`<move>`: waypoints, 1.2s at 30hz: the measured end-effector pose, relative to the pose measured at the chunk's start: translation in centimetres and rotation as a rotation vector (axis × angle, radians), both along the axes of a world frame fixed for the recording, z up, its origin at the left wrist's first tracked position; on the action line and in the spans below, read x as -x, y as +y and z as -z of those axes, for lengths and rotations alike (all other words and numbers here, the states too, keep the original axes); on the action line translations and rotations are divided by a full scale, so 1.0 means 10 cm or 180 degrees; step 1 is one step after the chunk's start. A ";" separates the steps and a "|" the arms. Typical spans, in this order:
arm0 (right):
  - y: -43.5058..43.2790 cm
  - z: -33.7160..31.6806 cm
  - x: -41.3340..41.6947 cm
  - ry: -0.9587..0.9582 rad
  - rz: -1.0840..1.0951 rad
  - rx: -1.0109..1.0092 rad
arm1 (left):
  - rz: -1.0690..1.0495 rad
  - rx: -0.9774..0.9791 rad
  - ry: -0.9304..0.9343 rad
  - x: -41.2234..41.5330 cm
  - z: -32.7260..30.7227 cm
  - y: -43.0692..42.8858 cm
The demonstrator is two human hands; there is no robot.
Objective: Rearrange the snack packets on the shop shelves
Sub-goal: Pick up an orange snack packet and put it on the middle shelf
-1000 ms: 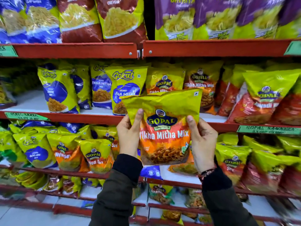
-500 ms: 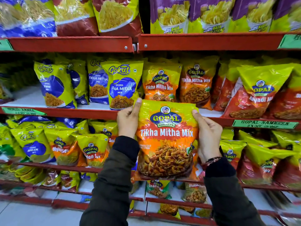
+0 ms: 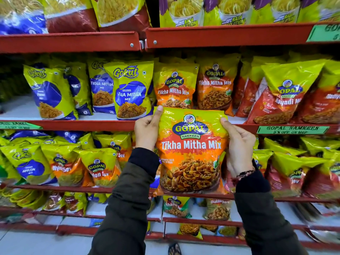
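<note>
- The left hand [image 3: 147, 130] gripped the upper left edge of a Gopal Tikha Mitha Mix packet [image 3: 190, 151], thumb laid up along its top corner.
- The right hand [image 3: 237, 144] clasped the packet's right edge, fingers curled behind it.
- The packet was held upright in the air in front of the red shelf edge [image 3: 82, 125], label facing the camera.
- Two matching Tikha Mitha Mix packets [image 3: 175, 85] stood on the shelf just behind and above it, beside a blue Gokul packet [image 3: 131, 91].
- A green price label [image 3: 292, 129] sat on the shelf edge to the right.
</note>
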State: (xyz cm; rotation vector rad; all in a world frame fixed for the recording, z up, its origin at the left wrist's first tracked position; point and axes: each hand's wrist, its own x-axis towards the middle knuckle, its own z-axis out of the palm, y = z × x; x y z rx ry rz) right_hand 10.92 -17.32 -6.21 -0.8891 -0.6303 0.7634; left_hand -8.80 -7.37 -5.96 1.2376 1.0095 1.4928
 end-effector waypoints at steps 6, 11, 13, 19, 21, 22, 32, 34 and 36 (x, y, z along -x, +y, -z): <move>0.20 -0.26 -0.29 -0.0086 0.0169 -0.0072 | 0.0128 -0.0233 0.0134 -0.33 -0.26 0.31; 0.61 -0.73 -0.79 -0.0437 0.0409 -0.0272 | -0.0140 -0.0800 0.0484 -0.85 -0.85 0.67; 0.81 -0.85 -1.01 -0.0609 0.0503 -0.0316 | -0.0231 -0.0918 0.0660 -1.09 -0.99 0.86; 1.33 -0.84 -1.42 -0.0882 0.0725 -0.0193 | -0.0388 -0.0705 0.0952 -1.58 -0.93 1.45; 1.52 -0.73 -1.52 -0.0852 0.0843 -0.0123 | -0.0415 -0.0691 0.0863 -1.69 -0.87 1.59; 1.61 -0.69 -1.55 -0.0785 0.0911 -0.0056 | -0.0465 -0.0646 0.0939 -1.73 -0.87 1.65; 2.15 -0.45 -1.74 -0.1183 0.0953 0.0885 | -0.0575 -0.0457 0.2116 -1.83 -0.75 1.90; 2.07 -0.46 -1.69 -0.1484 0.0829 0.1192 | -0.0634 -0.0596 0.2021 -1.75 -0.71 1.81; 1.94 -0.42 -1.60 -0.1983 0.0863 0.1246 | -0.0641 -0.0961 0.1615 -1.64 -0.63 1.63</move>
